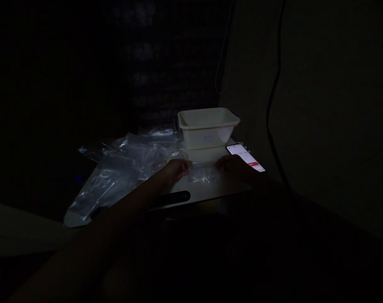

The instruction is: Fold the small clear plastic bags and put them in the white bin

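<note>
A clear plastic bag (pixel 204 173) is stretched between my two hands, low over the front of a small white table (pixel 215 191). My left hand (pixel 176 169) pinches its left edge, fingers closed. At the opposite edge my right hand (pixel 231 164) is closed on the bag too, though its fingers are dark and partly smeared. To the left lies a loose heap of clear plastic bags (pixel 125 158), spread over the table's left side. Whether the held bag has anything inside, I cannot tell in this light.
Behind my hands stands a cream plastic basin (pixel 207 136). A phone with a lit screen (pixel 246 158) lies at the table's right edge. A dark cable (pixel 270 105) hangs down the wall at the right. The room is very dark.
</note>
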A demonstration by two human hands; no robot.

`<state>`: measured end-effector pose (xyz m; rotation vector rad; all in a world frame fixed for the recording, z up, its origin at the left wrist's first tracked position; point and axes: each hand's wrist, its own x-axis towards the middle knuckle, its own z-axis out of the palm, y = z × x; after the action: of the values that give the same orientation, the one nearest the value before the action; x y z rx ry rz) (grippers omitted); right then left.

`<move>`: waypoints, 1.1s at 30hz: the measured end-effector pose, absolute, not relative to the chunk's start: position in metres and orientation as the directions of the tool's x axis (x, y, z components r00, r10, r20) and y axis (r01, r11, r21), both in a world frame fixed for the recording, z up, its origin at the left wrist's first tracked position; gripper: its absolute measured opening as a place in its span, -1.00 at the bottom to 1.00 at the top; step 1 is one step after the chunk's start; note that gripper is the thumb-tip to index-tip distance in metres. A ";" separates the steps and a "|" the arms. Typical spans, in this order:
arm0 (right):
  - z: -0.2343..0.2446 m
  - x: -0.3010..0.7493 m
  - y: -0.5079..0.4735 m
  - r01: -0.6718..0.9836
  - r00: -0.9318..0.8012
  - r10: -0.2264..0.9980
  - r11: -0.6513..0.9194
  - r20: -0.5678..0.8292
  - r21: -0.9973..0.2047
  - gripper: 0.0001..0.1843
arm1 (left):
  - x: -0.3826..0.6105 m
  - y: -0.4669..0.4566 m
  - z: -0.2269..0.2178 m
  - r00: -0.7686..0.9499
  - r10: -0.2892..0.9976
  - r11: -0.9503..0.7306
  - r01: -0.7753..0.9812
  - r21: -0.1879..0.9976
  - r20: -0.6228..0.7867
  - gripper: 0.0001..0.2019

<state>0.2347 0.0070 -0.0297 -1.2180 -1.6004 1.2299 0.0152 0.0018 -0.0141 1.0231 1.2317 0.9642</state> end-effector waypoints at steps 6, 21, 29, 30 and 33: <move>-0.036 0.239 0.010 0.290 -0.225 0.959 0.236 0.174 -0.927 -0.72 | 0.011 0.012 -0.025 -0.026 0.998 0.064 0.256 0.965 -0.060 -0.88; -0.038 0.208 0.002 0.753 -0.296 0.788 0.540 0.540 -0.376 -0.60 | 0.025 -0.013 -0.030 0.535 0.844 -0.533 0.833 0.149 0.032 -0.53; -0.037 0.154 -0.013 0.777 -0.536 0.746 0.619 0.394 -0.114 -0.51 | 0.024 -0.020 -0.025 0.590 0.808 -0.587 0.802 0.110 0.008 -0.55; -0.037 0.154 -0.014 0.784 -0.541 0.751 0.614 0.379 -0.097 -0.50 | 0.024 -0.020 -0.026 0.590 0.807 -0.588 0.801 0.113 0.011 -0.55; -0.039 0.154 -0.015 0.803 -0.545 0.764 0.594 0.345 -0.046 -0.47 | 0.023 -0.021 -0.029 0.584 0.812 -0.581 0.806 0.115 0.008 -0.54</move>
<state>0.1544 -0.0153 -0.0393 -1.2719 -2.4956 -0.1669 0.0228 -0.0211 -0.0294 2.7066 1.3862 0.0908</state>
